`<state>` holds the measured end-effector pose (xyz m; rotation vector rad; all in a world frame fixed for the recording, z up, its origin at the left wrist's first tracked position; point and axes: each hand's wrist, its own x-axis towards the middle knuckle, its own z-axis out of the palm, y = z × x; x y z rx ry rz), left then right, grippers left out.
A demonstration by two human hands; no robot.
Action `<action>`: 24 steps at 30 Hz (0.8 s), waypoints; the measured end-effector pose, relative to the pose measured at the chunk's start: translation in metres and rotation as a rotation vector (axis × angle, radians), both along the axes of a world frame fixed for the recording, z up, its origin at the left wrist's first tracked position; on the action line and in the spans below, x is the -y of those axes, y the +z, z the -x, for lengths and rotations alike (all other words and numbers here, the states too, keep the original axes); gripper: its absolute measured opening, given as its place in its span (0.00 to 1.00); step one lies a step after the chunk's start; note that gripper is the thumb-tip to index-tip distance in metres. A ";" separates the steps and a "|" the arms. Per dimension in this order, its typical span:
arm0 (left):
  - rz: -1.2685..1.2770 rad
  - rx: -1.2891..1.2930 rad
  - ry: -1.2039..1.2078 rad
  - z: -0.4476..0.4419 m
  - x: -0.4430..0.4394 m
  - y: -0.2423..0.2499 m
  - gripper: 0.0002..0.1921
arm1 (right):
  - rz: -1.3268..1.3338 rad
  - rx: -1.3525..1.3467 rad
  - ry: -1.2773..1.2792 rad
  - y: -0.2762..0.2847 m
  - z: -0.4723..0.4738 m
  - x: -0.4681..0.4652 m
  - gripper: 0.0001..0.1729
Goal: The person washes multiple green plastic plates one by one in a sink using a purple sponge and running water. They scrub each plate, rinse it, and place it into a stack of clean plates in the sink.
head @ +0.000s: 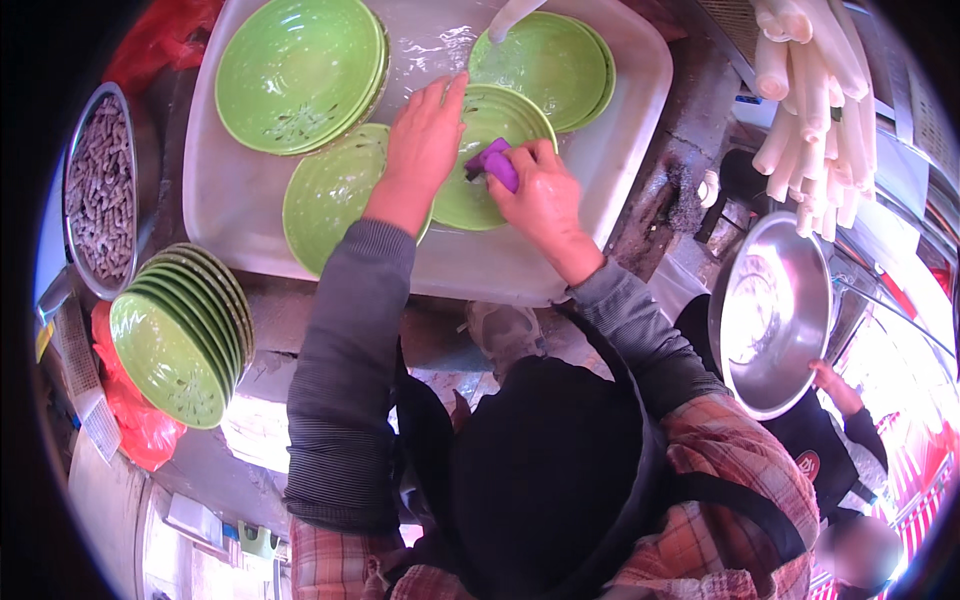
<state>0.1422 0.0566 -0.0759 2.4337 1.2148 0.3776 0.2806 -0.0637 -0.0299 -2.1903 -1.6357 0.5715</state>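
Note:
My right hand (541, 196) holds a purple sponge (498, 163) against the inside of a green bowl (469, 199). The fingers of my left hand (426, 142) lie at that bowl's left rim, above another green bowl (330, 187). All of this is in a large white plastic tub (495, 285) of shallow water. Stacked green bowls (296, 75) stand at the tub's upper left. More green bowls (555, 67) lie at its upper right, under a pale hose (513, 16) from which water runs.
Left of the tub are a tilted stack of green bowls (172, 345) and a metal basin of small brownish pieces (101, 187). On the right, long white peeled stalks (817, 112) lie above a large steel basin (776, 315), which another person's hand (831, 379) touches.

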 end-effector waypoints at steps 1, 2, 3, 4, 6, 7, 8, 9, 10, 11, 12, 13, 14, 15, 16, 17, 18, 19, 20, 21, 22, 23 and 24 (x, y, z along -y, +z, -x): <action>0.008 -0.019 -0.033 -0.009 -0.006 -0.011 0.33 | -0.031 0.057 0.017 -0.005 -0.002 0.002 0.17; 0.015 -0.042 -0.065 -0.013 -0.008 -0.021 0.33 | -0.062 0.112 0.037 -0.009 -0.004 0.003 0.17; 0.061 -0.085 -0.055 -0.018 -0.008 -0.021 0.32 | -0.120 0.204 -0.007 -0.009 -0.007 0.005 0.18; 0.107 -0.132 -0.043 -0.023 -0.010 -0.020 0.30 | -0.179 0.293 -0.049 -0.007 -0.009 0.007 0.18; 0.166 -0.212 -0.013 -0.031 -0.013 -0.013 0.27 | -0.251 0.344 -0.189 -0.018 -0.014 0.012 0.19; 0.183 -0.243 0.004 -0.035 -0.014 -0.007 0.26 | -0.194 0.261 -0.215 -0.029 -0.019 0.013 0.20; 0.199 -0.276 0.022 -0.039 -0.013 -0.005 0.25 | -0.138 0.178 -0.240 -0.040 -0.023 0.014 0.20; 0.134 -0.218 0.001 -0.040 -0.013 -0.010 0.25 | -0.089 0.082 -0.259 -0.044 -0.023 0.009 0.20; 0.069 -0.160 -0.019 -0.041 -0.011 -0.017 0.25 | -0.084 0.169 -0.233 -0.049 -0.019 0.006 0.19; 0.004 -0.102 -0.041 -0.042 -0.011 -0.024 0.26 | -0.076 0.170 -0.232 -0.052 -0.017 0.004 0.19; 0.024 -0.119 -0.030 -0.043 -0.012 -0.023 0.26 | -0.061 0.172 -0.234 -0.053 -0.014 0.003 0.19; 0.044 -0.137 -0.018 -0.045 -0.012 -0.022 0.26 | -0.047 0.174 -0.235 -0.053 -0.011 0.003 0.18; 0.064 -0.155 -0.007 -0.045 -0.013 -0.021 0.26 | -0.051 0.181 -0.242 -0.054 -0.008 0.002 0.18; 0.060 -0.171 0.009 -0.048 -0.014 -0.022 0.27 | -0.059 0.194 -0.249 -0.055 -0.009 0.000 0.18; 0.057 -0.188 0.026 -0.051 -0.014 -0.023 0.27 | -0.066 0.207 -0.256 -0.056 -0.011 -0.002 0.18; 0.053 -0.205 0.043 -0.053 -0.015 -0.023 0.27 | -0.073 0.211 -0.246 -0.057 -0.012 -0.005 0.18; 0.062 -0.196 0.049 -0.052 -0.016 -0.025 0.26 | -0.078 0.216 -0.237 -0.058 -0.013 -0.006 0.18; 0.070 -0.188 0.056 -0.048 -0.017 -0.027 0.25 | -0.082 0.220 -0.227 -0.059 -0.014 -0.006 0.18; 0.078 -0.180 0.064 -0.046 -0.017 -0.028 0.25 | -0.088 0.233 -0.225 -0.059 -0.014 -0.006 0.18; 0.080 -0.178 0.082 -0.046 -0.017 -0.028 0.24 | -0.099 0.245 -0.222 -0.060 -0.014 -0.008 0.18; 0.083 -0.175 0.100 -0.046 -0.016 -0.027 0.22 | -0.110 0.257 -0.219 -0.060 -0.014 -0.010 0.18; 0.085 -0.173 0.119 -0.046 -0.015 -0.027 0.21 | -0.115 0.261 -0.222 -0.060 -0.015 -0.011 0.18; 0.083 -0.170 0.123 -0.045 -0.015 -0.028 0.20 | -0.118 0.262 -0.222 -0.060 -0.014 -0.012 0.18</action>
